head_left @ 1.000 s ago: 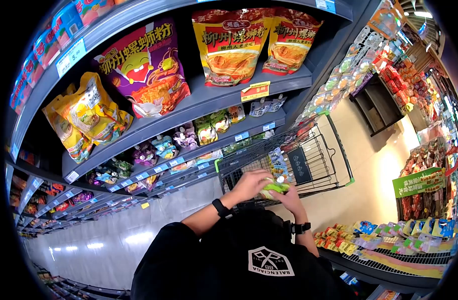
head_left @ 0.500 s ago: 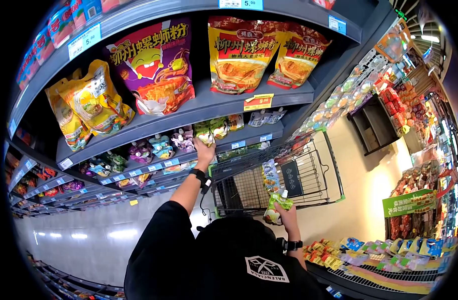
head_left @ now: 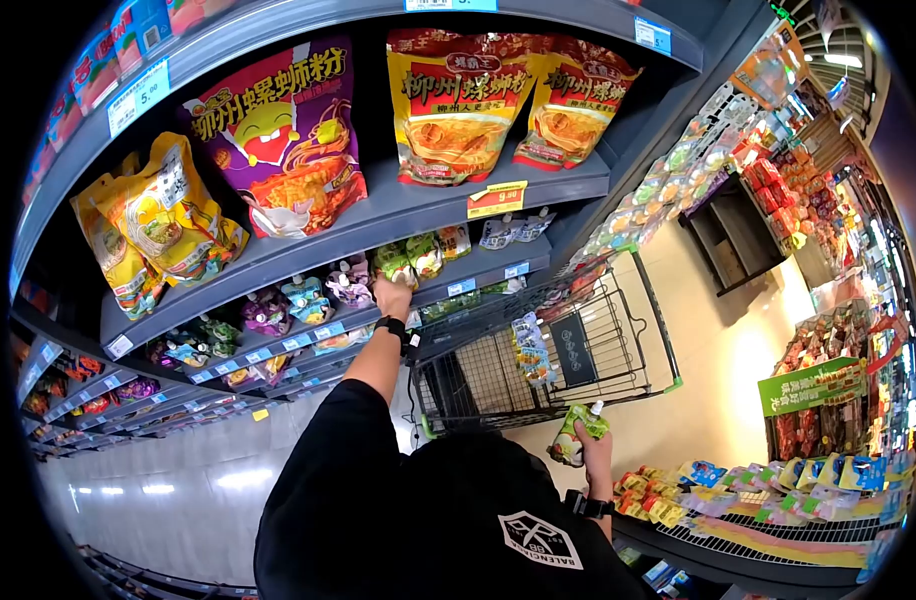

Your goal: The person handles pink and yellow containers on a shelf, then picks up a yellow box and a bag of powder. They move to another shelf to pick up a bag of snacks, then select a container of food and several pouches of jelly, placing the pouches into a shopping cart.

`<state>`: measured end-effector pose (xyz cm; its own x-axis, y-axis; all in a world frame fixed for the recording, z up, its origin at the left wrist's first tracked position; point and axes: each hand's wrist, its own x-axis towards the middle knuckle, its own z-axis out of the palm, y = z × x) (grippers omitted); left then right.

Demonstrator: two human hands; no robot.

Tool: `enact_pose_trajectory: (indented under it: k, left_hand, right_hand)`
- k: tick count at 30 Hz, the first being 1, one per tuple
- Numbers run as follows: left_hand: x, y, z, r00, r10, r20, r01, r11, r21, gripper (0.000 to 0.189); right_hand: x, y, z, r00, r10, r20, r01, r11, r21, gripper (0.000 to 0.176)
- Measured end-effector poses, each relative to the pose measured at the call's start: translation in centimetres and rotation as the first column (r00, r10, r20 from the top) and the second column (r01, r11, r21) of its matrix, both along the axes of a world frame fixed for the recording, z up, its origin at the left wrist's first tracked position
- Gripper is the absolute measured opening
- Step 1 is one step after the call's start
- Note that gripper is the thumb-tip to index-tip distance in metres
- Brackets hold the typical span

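My right hand [head_left: 595, 452] is closed around a green spouted pouch [head_left: 570, 437] with a pale cap, held just outside the shopping cart's near side. My left hand [head_left: 393, 297] reaches into the lower shelf, its fingers closed on the lower part of another green spouted pouch [head_left: 392, 262]. The fingertips are partly hidden by that pouch. Right beside it stands a similar green pouch [head_left: 425, 256], and purple-and-white pouches [head_left: 350, 282] are on the other side. A blue-and-white package [head_left: 531, 348] lies in the cart [head_left: 618, 345].
Large noodle bags [head_left: 463, 110] stand on the shelf above my left hand, over a dark shelf edge [head_left: 418, 222]. A dark empty-looking stand [head_left: 733, 235] is beyond the cart. To the right are a green-signed display [head_left: 813, 385] and a rack of small packets [head_left: 778, 500].
My right hand has moved slightly right and down with its pouch, away from the cart. My left hand stays at the green pouch on the shelf. The view has shifted a little.
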<state>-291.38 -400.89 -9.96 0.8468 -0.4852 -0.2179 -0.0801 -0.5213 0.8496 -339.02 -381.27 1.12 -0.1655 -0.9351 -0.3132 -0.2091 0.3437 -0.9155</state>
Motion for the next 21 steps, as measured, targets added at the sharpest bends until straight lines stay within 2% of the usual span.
enact_pose_trajectory:
  k: [3,9,11,12,13,14,15,17,18,19,21]
  left_hand:
    - [-0.3,1.2,3.2,0.998,-0.032,0.046,0.027,0.995,0.093,0.042]
    - [-0.4,1.2,2.4,0.999,0.040,0.033,-0.041,0.999,0.028,0.041]
    - [-0.6,1.8,2.4,0.995,0.068,0.067,-0.067,0.998,-0.011,0.038]
    - [-1.2,2.6,2.0,0.996,0.076,0.045,-0.070,0.990,-0.123,0.038]
    - [-1.7,2.9,1.0,0.993,0.105,-0.050,-0.114,0.964,-0.241,0.036]
    - [-2.5,4.0,-0.1,0.961,0.038,-0.273,-0.137,0.925,-0.355,0.031]
    - [-4.7,6.4,3.5,0.879,-0.059,-0.473,-0.184,0.873,-0.451,0.029]
    - [-6.6,9.7,5.1,0.688,-0.211,-0.694,-0.140,0.900,-0.413,0.024]
    - [-7.2,11.0,4.6,0.554,-0.326,-0.767,-0.105,0.886,-0.452,0.020]
    - [-9.2,12.4,9.6,0.452,-0.352,-0.820,-0.094,0.895,-0.436,0.018]
    - [-10.6,14.0,9.3,0.342,-0.448,-0.826,0.050,0.887,-0.459,0.016]
  right_hand:
    - [-0.3,0.1,-0.2,0.998,-0.055,0.002,0.055,0.998,0.010,0.029]
    - [-0.1,0.0,0.3,0.994,-0.097,0.047,0.097,0.995,0.005,0.028]
    - [-0.2,-0.1,0.1,0.994,-0.102,0.046,0.101,0.994,0.029,0.028]
    - [-0.3,-0.1,-0.4,0.993,-0.108,0.055,0.107,0.994,0.015,0.028]
    - [-0.3,-0.2,-0.6,0.991,-0.115,0.065,0.115,0.993,0.002,0.028]
    - [-0.3,-0.4,-0.9,0.991,-0.113,0.067,0.114,0.993,-0.017,0.029]
    - [-0.2,-0.6,-0.9,0.990,-0.124,0.072,0.124,0.992,-0.003,0.029]
    - [0.3,-1.2,-0.3,0.972,-0.161,0.172,0.156,0.987,0.046,0.031]
    - [0.7,-1.5,0.2,0.957,-0.175,0.232,0.160,0.984,0.083,0.032]
    - [1.1,-2.0,1.0,0.937,-0.193,0.291,0.165,0.979,0.118,0.033]
    - [2.5,-3.2,2.9,0.883,-0.174,0.436,0.114,0.980,0.160,0.031]
